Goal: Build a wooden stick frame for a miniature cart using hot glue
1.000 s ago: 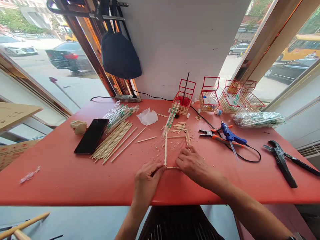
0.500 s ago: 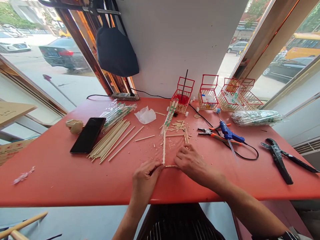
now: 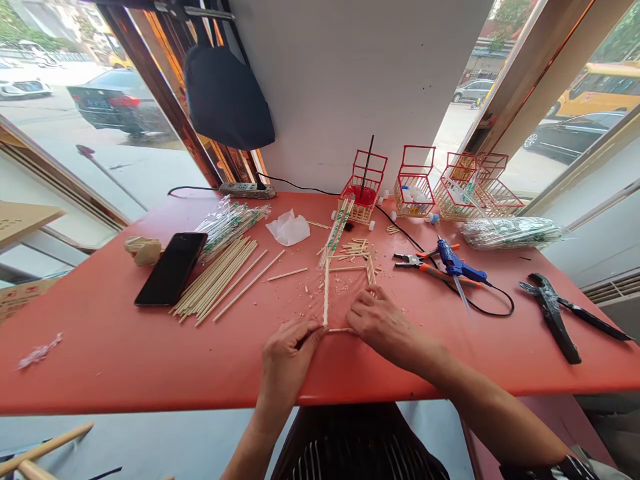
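Note:
A small frame of wooden chopsticks (image 3: 327,293) lies on the red table (image 3: 150,360) before me. My left hand (image 3: 290,350) is closed on the frame's near left corner, thumb and fingers pinching it. At the near right corner, my right hand (image 3: 377,323) has its fingers bent over the frame and hides that corner. Between the hands the near crosspiece (image 3: 340,330) shows. Just beyond the frame are a pile of short cut sticks (image 3: 355,249), wood crumbs and paper-wrapped chopsticks (image 3: 340,223).
Left are loose chopsticks (image 3: 220,280), a phone (image 3: 170,270), wrapped chopsticks (image 3: 233,227) and crumpled tissue (image 3: 289,229). Right are pliers (image 3: 410,261), a blue glue gun (image 3: 457,263) with its cord, and black-handled cutters (image 3: 555,317). Several small stick carts (image 3: 415,190) line the back.
The whole view has shifted slightly. Both hands keep the same hold on the frame's near corners, and nothing on the table has visibly moved.

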Available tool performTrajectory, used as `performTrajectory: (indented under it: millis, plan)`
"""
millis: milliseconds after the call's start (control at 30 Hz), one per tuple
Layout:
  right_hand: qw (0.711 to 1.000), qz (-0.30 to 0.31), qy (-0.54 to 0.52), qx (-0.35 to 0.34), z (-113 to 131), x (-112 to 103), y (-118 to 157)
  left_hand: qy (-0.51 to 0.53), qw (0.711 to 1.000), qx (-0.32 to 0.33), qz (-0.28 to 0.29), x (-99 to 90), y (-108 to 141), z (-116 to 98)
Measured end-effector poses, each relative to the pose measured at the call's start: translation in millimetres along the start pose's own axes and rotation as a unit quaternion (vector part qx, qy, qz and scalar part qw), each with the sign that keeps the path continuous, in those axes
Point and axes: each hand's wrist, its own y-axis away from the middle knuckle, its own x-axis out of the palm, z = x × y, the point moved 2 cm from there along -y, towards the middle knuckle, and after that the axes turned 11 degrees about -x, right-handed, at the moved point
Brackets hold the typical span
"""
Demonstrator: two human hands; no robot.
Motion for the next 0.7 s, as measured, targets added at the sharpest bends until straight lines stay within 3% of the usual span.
performTrajectory:
  millis: [700]
  plan:
    - [1.0,0.007,-0.003,0.002,0.1,-1.3,-0.6,0.013,1.0,0.001,-0.001,0.8,-0.5,0.2]
